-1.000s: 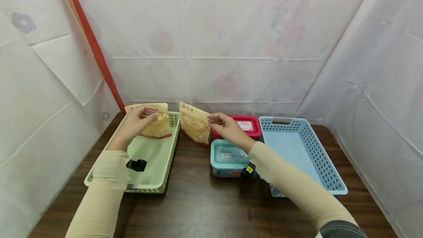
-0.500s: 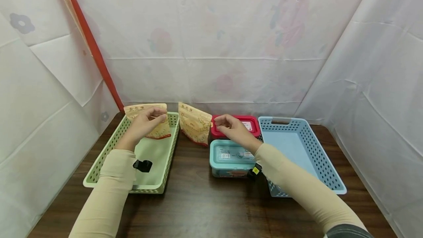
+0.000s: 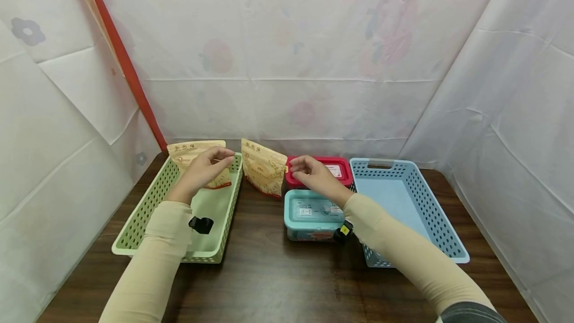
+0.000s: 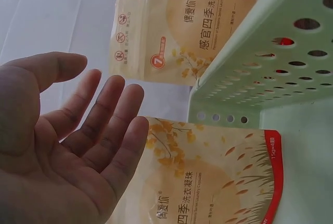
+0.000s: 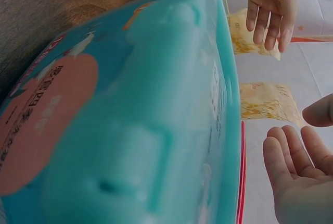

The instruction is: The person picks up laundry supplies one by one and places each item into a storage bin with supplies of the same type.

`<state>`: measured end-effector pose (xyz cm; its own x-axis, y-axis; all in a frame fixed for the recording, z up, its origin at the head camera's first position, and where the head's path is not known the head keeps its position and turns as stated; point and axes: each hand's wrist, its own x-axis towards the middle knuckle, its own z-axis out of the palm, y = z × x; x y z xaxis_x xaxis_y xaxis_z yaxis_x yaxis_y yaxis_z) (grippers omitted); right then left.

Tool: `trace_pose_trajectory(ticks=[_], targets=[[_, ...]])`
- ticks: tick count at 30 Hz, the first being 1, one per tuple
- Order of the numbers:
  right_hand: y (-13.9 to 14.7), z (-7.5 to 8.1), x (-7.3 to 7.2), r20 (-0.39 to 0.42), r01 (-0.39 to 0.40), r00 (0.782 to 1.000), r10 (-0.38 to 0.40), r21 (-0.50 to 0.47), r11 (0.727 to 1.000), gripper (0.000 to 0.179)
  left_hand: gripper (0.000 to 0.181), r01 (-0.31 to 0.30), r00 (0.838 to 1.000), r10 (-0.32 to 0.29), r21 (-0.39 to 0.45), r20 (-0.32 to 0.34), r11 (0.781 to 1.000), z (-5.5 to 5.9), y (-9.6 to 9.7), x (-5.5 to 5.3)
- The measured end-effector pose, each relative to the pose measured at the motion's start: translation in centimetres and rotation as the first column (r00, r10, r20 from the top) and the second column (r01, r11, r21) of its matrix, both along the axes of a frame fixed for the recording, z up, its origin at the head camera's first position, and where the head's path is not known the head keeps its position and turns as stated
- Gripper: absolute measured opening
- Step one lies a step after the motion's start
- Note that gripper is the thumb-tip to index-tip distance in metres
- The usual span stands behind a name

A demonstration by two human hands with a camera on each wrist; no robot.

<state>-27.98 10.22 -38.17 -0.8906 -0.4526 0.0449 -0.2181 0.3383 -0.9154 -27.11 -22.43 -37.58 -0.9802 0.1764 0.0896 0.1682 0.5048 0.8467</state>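
Observation:
One yellow laundry-capsule pouch [image 3: 181, 151] with a red bottom edge stands in the back of the green basket [image 3: 211, 228]. My left hand [image 3: 204, 171], relaxed and holding nothing, hovers in front of it and hides part of it. A matching second pouch [image 3: 262, 168] stands on the table between that basket and a red-lidded box [image 3: 344, 169]. Close to its right top corner, my right hand [image 3: 316, 176] floats above the boxes with loosely bent fingers. In the left wrist view, the palm [image 4: 52, 166] shows bare; the right wrist view also shows a bare right palm [image 5: 307, 187].
A teal-lidded box [image 3: 311, 213] stands in front of the red one, below my right hand. To their right is a light blue basket [image 3: 394, 203]. White sheets [image 3: 287, 54] hang behind and at both sides of the dark wooden table [image 3: 278, 273].
My left hand has moved right, across the pouch in the green basket. My right fingertips, earlier at the corner of the second pouch, have drawn slightly away. Both pouches stay standing.

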Motion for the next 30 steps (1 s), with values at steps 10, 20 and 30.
trace_pose_trajectory(ticks=[10,20,30], targets=[[0.1,0.1,0.1,0.024,-0.008,1.0,0.008,0.017,1.0,0.03,0.046,0.02,0.999,-0.021,0.013,0.03,1.0,-0.1,0.7,-0.3],[0.0,0.1,-0.1,0.029,0.004,1.0,-0.006,0.076,0.997,0.033,0.054,0.049,0.996,-0.05,0.022,0.08,0.999,0.0,1.3,-0.6],[-0.3,0.0,-0.4,0.021,0.018,1.0,-0.021,0.103,0.995,0.034,0.062,0.069,0.991,-0.068,-0.003,0.118,0.998,-0.4,2.0,-1.2]])
